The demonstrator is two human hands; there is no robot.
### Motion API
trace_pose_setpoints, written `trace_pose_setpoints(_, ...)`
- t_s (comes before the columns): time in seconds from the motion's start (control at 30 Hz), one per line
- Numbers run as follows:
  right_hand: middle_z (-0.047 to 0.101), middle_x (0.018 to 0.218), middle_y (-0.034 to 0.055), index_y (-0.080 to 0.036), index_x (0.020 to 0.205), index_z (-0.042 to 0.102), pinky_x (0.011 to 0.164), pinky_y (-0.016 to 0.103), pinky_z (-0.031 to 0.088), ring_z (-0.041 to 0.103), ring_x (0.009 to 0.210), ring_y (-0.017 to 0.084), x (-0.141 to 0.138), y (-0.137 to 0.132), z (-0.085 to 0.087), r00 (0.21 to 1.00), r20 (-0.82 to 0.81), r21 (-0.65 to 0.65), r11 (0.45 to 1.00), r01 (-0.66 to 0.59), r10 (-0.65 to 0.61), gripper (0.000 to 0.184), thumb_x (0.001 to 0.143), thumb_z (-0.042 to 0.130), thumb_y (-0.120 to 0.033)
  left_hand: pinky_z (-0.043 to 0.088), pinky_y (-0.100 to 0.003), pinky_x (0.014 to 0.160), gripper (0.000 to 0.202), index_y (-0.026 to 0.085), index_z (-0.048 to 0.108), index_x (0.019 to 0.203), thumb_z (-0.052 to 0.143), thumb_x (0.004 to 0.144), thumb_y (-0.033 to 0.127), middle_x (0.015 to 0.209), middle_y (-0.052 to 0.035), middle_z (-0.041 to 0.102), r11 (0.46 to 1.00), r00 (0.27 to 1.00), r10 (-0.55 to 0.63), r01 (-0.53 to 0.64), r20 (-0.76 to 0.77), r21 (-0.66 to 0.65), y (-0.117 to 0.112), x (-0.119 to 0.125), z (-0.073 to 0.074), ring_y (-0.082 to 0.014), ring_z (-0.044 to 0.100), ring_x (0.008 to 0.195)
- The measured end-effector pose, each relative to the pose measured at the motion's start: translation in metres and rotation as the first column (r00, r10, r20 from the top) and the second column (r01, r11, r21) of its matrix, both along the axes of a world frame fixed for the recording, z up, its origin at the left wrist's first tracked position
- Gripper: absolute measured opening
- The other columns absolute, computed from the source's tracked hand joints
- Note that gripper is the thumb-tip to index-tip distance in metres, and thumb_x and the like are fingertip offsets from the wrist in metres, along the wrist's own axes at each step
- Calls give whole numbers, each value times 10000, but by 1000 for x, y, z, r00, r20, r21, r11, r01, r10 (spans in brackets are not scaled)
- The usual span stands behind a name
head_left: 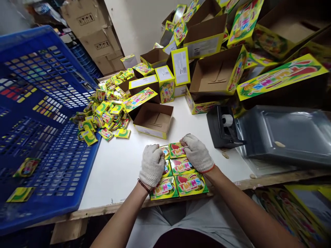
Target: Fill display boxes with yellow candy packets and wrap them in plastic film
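Observation:
Two columns of small green-and-yellow TWINS packs [191, 183] lie face up in three rows at the table's front edge. My left hand [152, 166], in a white knitted glove, presses against their left side with its fingers curled over the upper left packs. Gloved the same way, my right hand [197, 153] has its fingers bent around the far right corner of the group and covers part of the right column. Just beyond the packs sits an open-topped cardboard display box [150, 132], with nothing inside it.
A large blue plastic crate [85, 172] stands tilted at the left, a few packs inside. Beside it spreads a heap of loose packs [107, 117]. Many yellow display boxes [181, 65] pile up behind. A black tape dispenser [222, 129] and a grey plastic tray [289, 134] are at the right.

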State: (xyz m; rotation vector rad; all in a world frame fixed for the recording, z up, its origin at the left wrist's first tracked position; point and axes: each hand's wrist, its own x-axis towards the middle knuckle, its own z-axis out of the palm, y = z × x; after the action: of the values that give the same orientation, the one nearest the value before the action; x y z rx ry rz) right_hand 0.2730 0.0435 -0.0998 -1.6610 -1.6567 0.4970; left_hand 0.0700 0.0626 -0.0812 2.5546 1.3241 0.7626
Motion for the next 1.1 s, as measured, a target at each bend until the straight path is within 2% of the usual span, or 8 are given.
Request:
trace_pose_setpoints(0.17, 649, 962, 109, -178, 892, 634, 852, 357, 443, 586, 916, 240, -3, 7, 21, 967, 144, -87, 976, -198, 209, 184, 932, 459, -216, 480, -459, 876, 189, 200, 636, 1072, 610, 893, 254, 1011, -87, 654, 995, 973, -26, 4, -229, -97, 6, 3, 15, -272, 581, 936)
trace_pose_setpoints(0.3, 630, 905, 76, -179, 904, 638, 799, 321, 445, 584, 863, 212, -1, 5, 34, 949, 49, -50, 950, -308, 310, 147, 920, 503, -236, 474, -440, 916, 191, 193, 639, 1067, 631, 883, 243, 1092, -93, 648, 985, 981, -9, -24, -193, -170, 11, -7, 15, -267, 585, 1015)
trace_pose_setpoints(0.4, 627, 884, 55, -194, 882, 652, 774, 293, 444, 588, 845, 191, 9, 10, 37, 962, -2, -39, 961, -274, 275, 137, 898, 522, -233, 483, -400, 925, 212, 180, 619, 1101, 607, 891, 209, 1055, -77, 659, 974, 996, -35, 16, -82, -225, 12, -13, 10, -241, 580, 1011)
trace_pose_setpoints(0.57, 661, 884, 52, -207, 757, 652, 756, 288, 441, 604, 819, 184, 5, 25, 24, 981, 111, -214, 968, -132, 159, 143, 861, 554, -222, 492, -395, 921, 156, 176, 630, 1031, 584, 881, 181, 1000, -78, 667, 979, 999, -23, 28, 27, -203, 9, -15, 4, -238, 583, 985)
trace_pose_setpoints(0.73, 720, 957, 98, -210, 997, 694, 782, 334, 438, 635, 893, 250, -24, 19, 17, 922, 333, -259, 959, -111, 197, 191, 899, 532, -232, 497, -413, 963, 246, 160, 626, 1130, 531, 910, 213, 1045, -96, 670, 982, 996, -32, 47, 85, -181, 7, -19, 2, -239, 592, 1029)
trace_pose_setpoints(0.9, 694, 1058, 189, -128, 1173, 660, 857, 426, 452, 641, 963, 325, -35, 10, 23, 840, 466, -235, 954, -186, 279, 315, 943, 474, -235, 391, -618, 1067, 465, 109, 551, 1344, 531, 936, 333, 1287, -187, 629, 988, 963, -56, 15, -265, -151, 2, -8, 12, -346, 551, 1198)
trace_pose_setpoints(1.0, 689, 1133, 182, -135, 1265, 619, 935, 451, 473, 638, 1045, 322, -35, 10, 17, 910, 365, -179, 974, -141, 199, 379, 924, 486, -236, 237, -737, 1107, 541, 90, 499, 1418, 498, 953, 365, 1453, -241, 513, 996, 889, -37, -7, -457, -94, -6, 7, 18, -417, 447, 1351)
trace_pose_setpoints(1.1, 671, 1255, 144, -161, 1314, 574, 1041, 400, 470, 622, 1168, 248, -29, 8, 2, 1000, 2, -13, 1000, 8, -8, 432, 914, 416, -197, 239, -712, 1118, 575, 109, 474, 1458, 465, 969, 412, 1509, -245, 450, 996, 865, -86, 59, -494, -70, -17, 20, 18, -425, 385, 1413)
